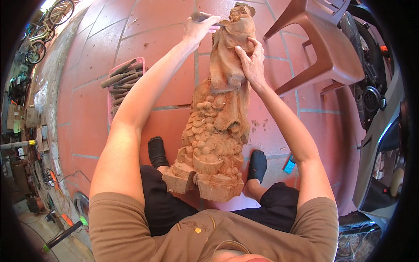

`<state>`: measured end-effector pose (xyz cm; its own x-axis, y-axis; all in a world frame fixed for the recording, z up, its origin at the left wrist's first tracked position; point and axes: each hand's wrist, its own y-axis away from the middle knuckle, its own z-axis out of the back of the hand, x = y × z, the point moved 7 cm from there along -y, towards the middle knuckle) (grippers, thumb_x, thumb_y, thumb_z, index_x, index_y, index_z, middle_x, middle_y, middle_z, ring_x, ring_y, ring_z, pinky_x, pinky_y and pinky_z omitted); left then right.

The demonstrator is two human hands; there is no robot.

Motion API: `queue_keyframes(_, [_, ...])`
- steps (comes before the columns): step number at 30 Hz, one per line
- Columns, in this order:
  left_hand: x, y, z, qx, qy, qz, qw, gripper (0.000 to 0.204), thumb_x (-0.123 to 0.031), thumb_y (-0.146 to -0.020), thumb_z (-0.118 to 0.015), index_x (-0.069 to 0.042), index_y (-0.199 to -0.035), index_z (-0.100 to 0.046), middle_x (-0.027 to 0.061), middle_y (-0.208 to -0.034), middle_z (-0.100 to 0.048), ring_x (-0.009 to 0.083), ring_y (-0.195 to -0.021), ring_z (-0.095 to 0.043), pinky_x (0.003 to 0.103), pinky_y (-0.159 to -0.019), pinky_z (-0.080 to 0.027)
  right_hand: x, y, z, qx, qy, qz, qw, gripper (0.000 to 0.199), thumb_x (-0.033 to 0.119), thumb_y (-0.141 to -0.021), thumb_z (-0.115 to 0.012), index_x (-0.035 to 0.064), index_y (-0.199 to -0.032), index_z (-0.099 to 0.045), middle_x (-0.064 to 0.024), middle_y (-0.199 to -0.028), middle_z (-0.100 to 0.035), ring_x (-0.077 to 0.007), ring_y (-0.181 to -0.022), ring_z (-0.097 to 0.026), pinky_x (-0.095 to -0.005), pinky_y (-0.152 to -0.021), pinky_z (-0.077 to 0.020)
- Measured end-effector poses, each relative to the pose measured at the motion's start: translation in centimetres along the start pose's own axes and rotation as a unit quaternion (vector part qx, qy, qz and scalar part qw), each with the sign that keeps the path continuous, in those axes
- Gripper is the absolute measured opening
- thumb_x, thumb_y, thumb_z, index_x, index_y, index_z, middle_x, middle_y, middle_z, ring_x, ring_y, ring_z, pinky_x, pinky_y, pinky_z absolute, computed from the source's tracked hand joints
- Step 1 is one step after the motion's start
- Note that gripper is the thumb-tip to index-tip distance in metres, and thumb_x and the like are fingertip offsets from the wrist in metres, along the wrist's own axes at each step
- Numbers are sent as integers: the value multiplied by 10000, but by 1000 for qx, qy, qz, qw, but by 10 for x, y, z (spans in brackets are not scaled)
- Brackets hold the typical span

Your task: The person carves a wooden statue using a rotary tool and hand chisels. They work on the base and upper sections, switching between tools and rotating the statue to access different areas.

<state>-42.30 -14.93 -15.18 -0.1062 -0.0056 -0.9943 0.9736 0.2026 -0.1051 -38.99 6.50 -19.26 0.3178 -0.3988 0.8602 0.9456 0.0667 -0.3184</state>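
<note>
Left hand (pixel 200 27) is closed around the handle of a carving chisel (pixel 197 16), whose blade reaches toward the head of the wooden statue (pixel 216 118) just to its right; the blade's tip is too small to see clearly. Right hand (pixel 252 61) presses flat against the statue's upper body, fingers wrapped over the carved robe, a little below and to the right of the tool hand. The statue itself leans from the person's lap, where its blocky base rests between the knees, out toward the red tiled floor (pixel 96 113) beyond both hands. To do this cut well, I judge the bracing hand should stay behind and to the side of the blade's line, never ahead of it, so a slip runs into air and not into fingers. Short, shallow strokes suit the fine detail near the head, with the base kept wedged firmly so the figure does not rock. Well to the left of the tool hand lies a pink tray of chisels (pixel 125 78), within reach for a change of profile. A brown plastic chair (pixel 323 48) stands off to the right of the bracing hand, and a small blue phone (pixel 289 165) lies on the floor beside the right knee.
</note>
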Motion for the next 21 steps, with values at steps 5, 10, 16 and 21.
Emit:
queue_keyframes(5, [-1,11,3,-1,-15,6,1000,239,-195,-902,-709,24,-976,-650,161,-945,-707,221,-820,-731,315,-746,-601,1,0,1,2,9,11,1000,657,410,-876,-715,61,-1369,-457,-208,-1370,-462,-392,-1281,-417,-483,-1087,-344])
queue_keyframes(10, [-7,23,12,54,-75,60,994,243,-211,-900,-712,14,-968,-651,157,-926,-707,239,-827,-734,334,-755,-603,0,1,5,-2,20,7,1000,662,414,-870,-720,57,-1364,-462,-206,-1357,-471,-387,-1255,-429,-480,-1079,-351])
queue_keyframes(16, [11,-2,7,-12,107,14,994,290,-251,-884,-747,1,-978,-638,162,-951,-704,276,-871,-736,349,-804,-599,4,1,2,1,16,13,1000,652,410,-872,-719,55,-1359,-471,-207,-1340,-478,-389,-1248,-432,-477,-1076,-353])
queue_keyframes(21, [19,-1,5,-32,98,13,995,277,-238,-888,-740,5,-949,-622,179,-974,-700,286,-883,-736,354,-809,-601,6,1,4,5,16,13,1000,644,409,-878,-714,54,-1357,-471,-204,-1347,-477,-389,-1262,-427,-477,-1078,-353])
